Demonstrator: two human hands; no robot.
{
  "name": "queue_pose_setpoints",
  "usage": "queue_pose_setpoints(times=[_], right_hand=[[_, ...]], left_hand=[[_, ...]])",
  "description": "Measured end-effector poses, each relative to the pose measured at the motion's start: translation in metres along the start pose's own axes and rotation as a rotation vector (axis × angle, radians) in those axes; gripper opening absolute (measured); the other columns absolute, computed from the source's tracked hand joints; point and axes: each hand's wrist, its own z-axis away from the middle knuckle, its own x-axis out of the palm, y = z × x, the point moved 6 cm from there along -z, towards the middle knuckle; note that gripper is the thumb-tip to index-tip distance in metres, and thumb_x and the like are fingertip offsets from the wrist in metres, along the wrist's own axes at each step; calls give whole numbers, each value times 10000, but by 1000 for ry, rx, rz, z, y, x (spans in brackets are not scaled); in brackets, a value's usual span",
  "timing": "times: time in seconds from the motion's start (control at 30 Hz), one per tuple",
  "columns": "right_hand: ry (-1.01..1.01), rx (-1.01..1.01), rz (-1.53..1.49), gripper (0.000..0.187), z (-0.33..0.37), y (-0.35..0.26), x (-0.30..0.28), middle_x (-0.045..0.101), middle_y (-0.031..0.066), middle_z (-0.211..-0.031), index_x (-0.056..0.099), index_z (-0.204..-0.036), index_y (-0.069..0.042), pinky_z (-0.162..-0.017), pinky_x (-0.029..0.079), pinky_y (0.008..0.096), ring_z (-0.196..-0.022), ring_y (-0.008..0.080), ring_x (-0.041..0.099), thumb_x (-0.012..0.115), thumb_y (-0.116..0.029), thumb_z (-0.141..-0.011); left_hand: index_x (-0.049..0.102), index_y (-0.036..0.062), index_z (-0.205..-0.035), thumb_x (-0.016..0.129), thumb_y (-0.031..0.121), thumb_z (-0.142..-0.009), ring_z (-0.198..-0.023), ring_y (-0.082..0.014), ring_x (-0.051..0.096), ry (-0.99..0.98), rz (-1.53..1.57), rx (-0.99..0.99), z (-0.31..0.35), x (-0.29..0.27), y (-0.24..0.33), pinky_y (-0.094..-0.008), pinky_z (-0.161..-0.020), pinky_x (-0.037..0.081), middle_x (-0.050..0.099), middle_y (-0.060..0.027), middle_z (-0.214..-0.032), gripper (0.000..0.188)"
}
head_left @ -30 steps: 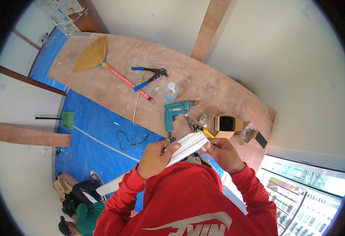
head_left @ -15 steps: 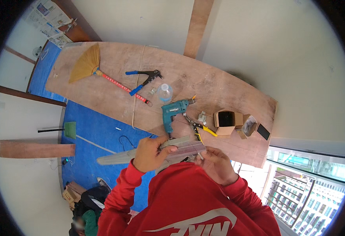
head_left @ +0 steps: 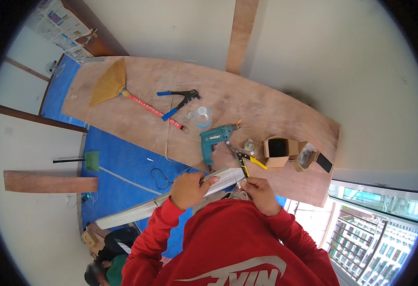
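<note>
A long light-grey metal channel (head_left: 132,211) slants from the lower left up to my waist, its near end in front of my red sweatshirt. My left hand (head_left: 190,189) is wrapped round it close to that end, thumb on top. Beside the end, my right hand (head_left: 262,194) is closed in a pinch. A small pale piece (head_left: 239,185) shows at its fingertips; its kind is too small to tell. Just beyond the channel, on a wooden board, are yellow-handled snips (head_left: 247,159) and a teal power drill (head_left: 214,140).
The plywood board (head_left: 118,109) also bears a straw broom (head_left: 111,83), a blue-handled hand riveter (head_left: 182,101), a clear bottle (head_left: 202,117), an open cardboard box (head_left: 276,151) and a phone (head_left: 323,162). A person (head_left: 111,267) is low at the left, near the channel's far end.
The channel's far end has swung down and left, and more of its length shows. Both hands stay near its close end. The person at the lower left has shifted.
</note>
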Motion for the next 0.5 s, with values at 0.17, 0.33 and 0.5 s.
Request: queue_pose_setpoints(times=[0.17, 0.33, 0.5], right_hand=[[208, -582, 476, 191, 0, -12, -9, 700, 16, -914, 743, -966, -35, -765, 476, 291, -858, 100, 598, 657, -194, -1026], [236, -135, -482, 181, -36, 76, -64, 717, 63, -788, 751, -916, 6, -680, 471, 292, -721, 115, 568, 683, -152, -973], [459, -330, 626, 210, -133, 129, -97, 675, 214, -717, 735, -848, 17, -642, 504, 447, -668, 328, 676, 675, -179, -890]], left_hand=[[698, 4, -735, 593, 574, -988, -644, -480, 643, -35, 61, -51, 1, 23, -18, -547, -571, 499, 633, -247, -650, 632], [685, -8, -724, 572, 576, -1000, -657, -476, 655, 187, -96, -290, 4, -18, -91, -555, -607, 505, 637, -262, -658, 656], [685, -5, -721, 546, 580, -1016, -641, -453, 678, 90, 58, -294, 8, 1, -110, -518, -594, 520, 645, -251, -639, 670]])
